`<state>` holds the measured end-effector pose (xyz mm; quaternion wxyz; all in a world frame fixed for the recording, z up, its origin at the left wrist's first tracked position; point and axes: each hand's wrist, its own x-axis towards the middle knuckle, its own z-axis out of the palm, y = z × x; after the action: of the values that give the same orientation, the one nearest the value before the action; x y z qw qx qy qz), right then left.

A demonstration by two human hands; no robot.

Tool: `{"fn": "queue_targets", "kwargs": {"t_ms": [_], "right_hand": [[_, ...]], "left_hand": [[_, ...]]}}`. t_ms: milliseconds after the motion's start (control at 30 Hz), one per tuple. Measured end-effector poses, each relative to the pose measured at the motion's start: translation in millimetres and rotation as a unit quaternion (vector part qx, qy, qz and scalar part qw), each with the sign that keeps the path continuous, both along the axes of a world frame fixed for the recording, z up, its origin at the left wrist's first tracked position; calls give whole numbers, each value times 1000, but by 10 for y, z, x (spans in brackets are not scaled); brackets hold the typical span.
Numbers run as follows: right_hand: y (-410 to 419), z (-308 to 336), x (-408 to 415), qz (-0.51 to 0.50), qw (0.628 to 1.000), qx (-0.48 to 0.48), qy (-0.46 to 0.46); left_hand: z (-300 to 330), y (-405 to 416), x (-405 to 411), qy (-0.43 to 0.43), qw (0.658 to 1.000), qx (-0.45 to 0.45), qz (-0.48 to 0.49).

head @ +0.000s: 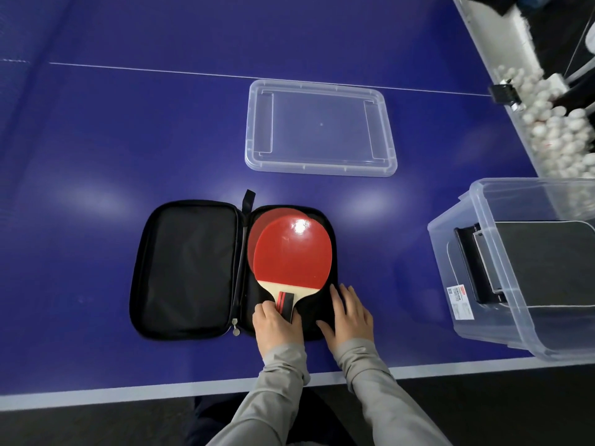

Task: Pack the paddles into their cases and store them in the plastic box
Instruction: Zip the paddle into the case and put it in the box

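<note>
A black zip case (186,268) lies open flat on the blue table near the front edge. In its right half rests a red paddle (291,251), stacked on a second red paddle (254,235) whose edge peeks out at the left. My left hand (277,321) grips the top paddle's wooden handle. My right hand (349,312) lies flat with straight fingers on the case's right rim. A clear plastic box (463,252) stands at the right with another black case (547,262) inside.
The box's clear lid (322,170) lies upside down behind the open case. A long bin of several white balls (547,123) runs along the right edge. The table's white front border (128,386) is close to my body.
</note>
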<state>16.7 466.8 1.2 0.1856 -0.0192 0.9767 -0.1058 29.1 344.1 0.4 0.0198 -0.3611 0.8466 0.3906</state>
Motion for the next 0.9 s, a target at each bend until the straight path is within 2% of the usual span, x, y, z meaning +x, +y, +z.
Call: {"fn": "queue_targets", "kwargs": {"t_ms": [200,333,533,767,900], "right_hand": [[7,2,5,-1,1000,2,-5],[7,8,12,0,1000,-1,-5],[23,33,-16,2,1000,-10,-15],[35,49,-20,12,1000,-1,-15],[32,36,-13,10,1000,-9,-11]], "left_hand": [[14,7,20,6,1000,-2,2],[64,18,-11,19,999,-2,36],[39,-44,-15,26,999,16,11],[94,-13,-108,45,996,22,71],[93,-51,-108,30,997,38,68]]}}
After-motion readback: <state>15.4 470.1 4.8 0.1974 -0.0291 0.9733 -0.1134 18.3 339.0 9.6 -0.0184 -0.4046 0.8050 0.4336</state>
